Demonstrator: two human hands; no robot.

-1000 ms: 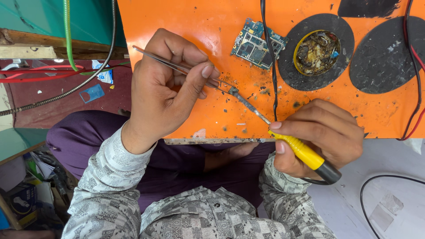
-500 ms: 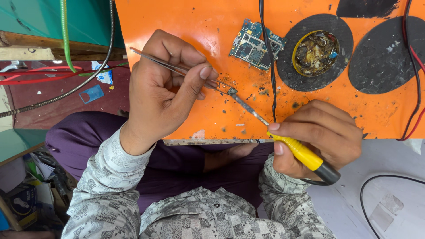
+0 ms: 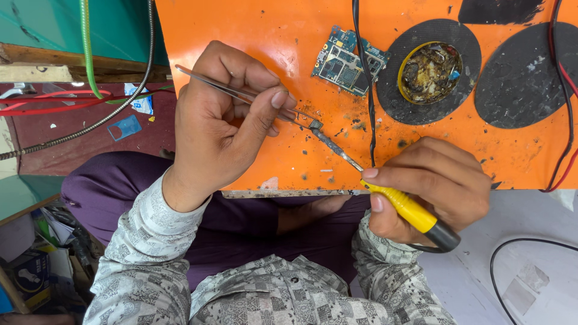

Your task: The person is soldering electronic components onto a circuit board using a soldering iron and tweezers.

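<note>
My left hand (image 3: 226,120) pinches thin metal tweezers (image 3: 241,96), whose tips hold a tiny part (image 3: 315,125) just above the orange work mat (image 3: 277,36). My right hand (image 3: 430,186) grips a soldering iron by its yellow handle (image 3: 403,207). The iron's dark tip (image 3: 331,144) touches the tiny part at the tweezer tips. A blue circuit board (image 3: 346,60) lies on the mat beyond the tools, apart from both hands.
A black cable (image 3: 364,78) runs down the mat across the board's right side. A round tin of brown residue (image 3: 430,71) sits on a black pad; another black pad (image 3: 524,75) lies right. Red and black wires (image 3: 563,90) hang at the right edge.
Both hands hold nearly the same pose; tweezers and iron tip stay together over the mat with only a slight shift.
</note>
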